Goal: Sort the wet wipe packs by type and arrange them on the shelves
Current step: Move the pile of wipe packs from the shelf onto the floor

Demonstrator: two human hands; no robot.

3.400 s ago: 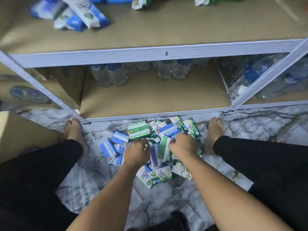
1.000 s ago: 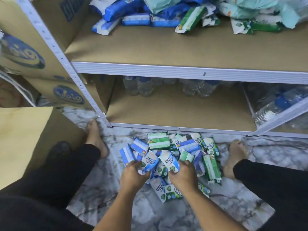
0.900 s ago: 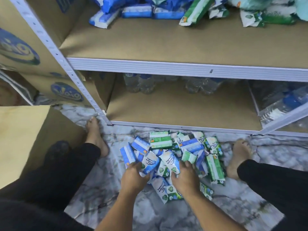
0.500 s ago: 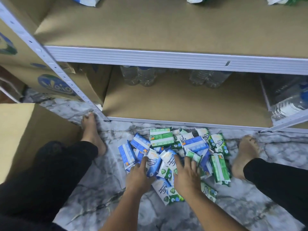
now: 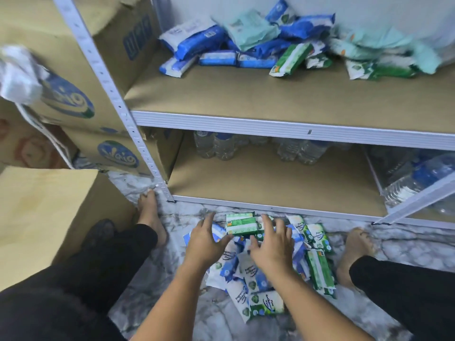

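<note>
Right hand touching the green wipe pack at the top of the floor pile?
Cannot tell. Head view: right hand overlaps the green wipe pack at its right end; hover or contact isn't visible.

We read "Pine Antibacterial Wipes" on the green-white pack nearest us; "Antibacterial" on the blue-white pack beside it; the blue logo on the cardboard box we cannot make out.

Two hands, two shelves (packs too heaped to count).
</note>
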